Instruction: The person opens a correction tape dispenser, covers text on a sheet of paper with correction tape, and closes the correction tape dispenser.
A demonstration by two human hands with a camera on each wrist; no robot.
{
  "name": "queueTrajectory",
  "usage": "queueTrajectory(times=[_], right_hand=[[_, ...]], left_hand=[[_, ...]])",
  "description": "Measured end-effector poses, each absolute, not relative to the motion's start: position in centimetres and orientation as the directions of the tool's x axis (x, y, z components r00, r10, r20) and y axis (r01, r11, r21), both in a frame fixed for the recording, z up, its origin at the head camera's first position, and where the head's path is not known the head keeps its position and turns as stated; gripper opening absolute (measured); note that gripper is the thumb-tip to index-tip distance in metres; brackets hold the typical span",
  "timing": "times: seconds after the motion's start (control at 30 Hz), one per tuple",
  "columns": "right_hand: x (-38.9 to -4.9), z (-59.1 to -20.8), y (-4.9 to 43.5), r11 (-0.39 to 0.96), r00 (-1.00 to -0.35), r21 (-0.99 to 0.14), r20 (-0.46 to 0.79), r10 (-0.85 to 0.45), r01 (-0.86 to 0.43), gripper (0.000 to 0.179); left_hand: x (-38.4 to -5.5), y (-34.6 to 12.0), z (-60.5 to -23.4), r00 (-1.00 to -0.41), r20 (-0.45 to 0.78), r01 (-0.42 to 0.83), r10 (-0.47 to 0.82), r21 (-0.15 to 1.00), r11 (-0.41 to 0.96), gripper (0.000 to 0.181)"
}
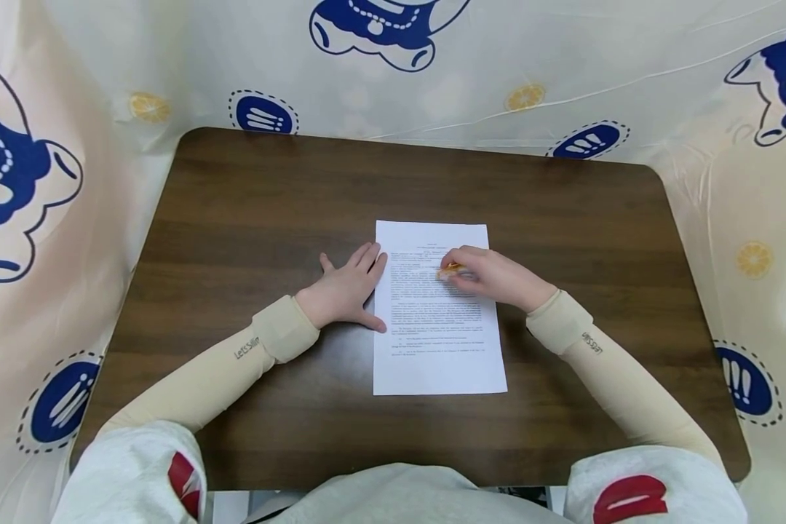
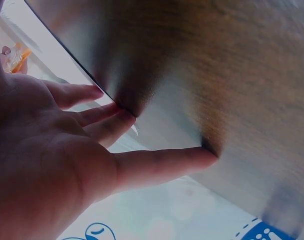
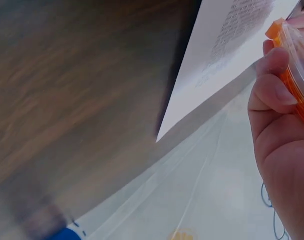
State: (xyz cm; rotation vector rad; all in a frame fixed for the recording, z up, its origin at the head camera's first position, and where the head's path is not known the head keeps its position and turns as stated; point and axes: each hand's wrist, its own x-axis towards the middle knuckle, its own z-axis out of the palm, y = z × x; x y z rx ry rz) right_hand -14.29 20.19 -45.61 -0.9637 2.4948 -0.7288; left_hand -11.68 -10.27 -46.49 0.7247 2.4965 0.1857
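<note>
A sheet of printed paper (image 1: 432, 371) lies on the wooden table, its long sides running away from the body. My left hand (image 1: 348, 290) rests at the sheet's left edge with fingers spread; the thumb and some fingertips touch the margin. In the left wrist view, the little finger of the left hand (image 2: 57, 145) reaches down to the bare wood. Over the upper right of the text, my right hand (image 1: 498, 278) grips an orange correction tape (image 1: 452, 270) with a clear casing (image 3: 297, 55). In the right wrist view, the fingers (image 3: 279, 92) curl round its side.
The dark wooden table (image 1: 268, 196) has rounded far corners. White curtains (image 1: 393, 102) with blue figures and orange slices hang close behind it and on both sides.
</note>
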Motion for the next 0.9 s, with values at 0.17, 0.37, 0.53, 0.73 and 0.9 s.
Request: queueTrajectory(times=[0.17, 0.37, 0.53, 0.73, 0.9], right_hand=[[-14.2, -45.9, 19.3, 0.607, -0.678, -0.597, -0.138, -0.722, -0.524, 0.027], [-14.3, -45.8, 18.6, 0.596, -0.665, -0.597, -0.136, -0.735, -0.537, 0.029], [-14.4, -46.0, 18.3, 0.596, -0.659, -0.587, -0.134, -0.740, -0.549, 0.029], [-14.4, -46.3, 18.1, 0.585, -0.652, -0.594, -0.130, -0.747, -0.552, 0.026], [-14.3, -46.4, 17.9, 0.582, -0.649, -0.596, -0.131, -0.750, -0.553, 0.026]], left_hand=[[-11.8, -10.1, -46.4, -0.711, -0.463, 0.458, 0.529, 0.265, 0.849, 0.133], [-11.9, -10.1, -46.4, -0.713, -0.461, 0.455, 0.529, 0.270, 0.849, 0.133], [-12.1, -10.1, -46.5, -0.714, -0.453, 0.462, 0.533, 0.267, 0.846, 0.133], [-12.0, -10.1, -46.4, -0.714, -0.451, 0.456, 0.535, 0.280, 0.845, 0.132], [-11.8, -10.1, -46.4, -0.714, -0.459, 0.448, 0.528, 0.280, 0.849, 0.132]])
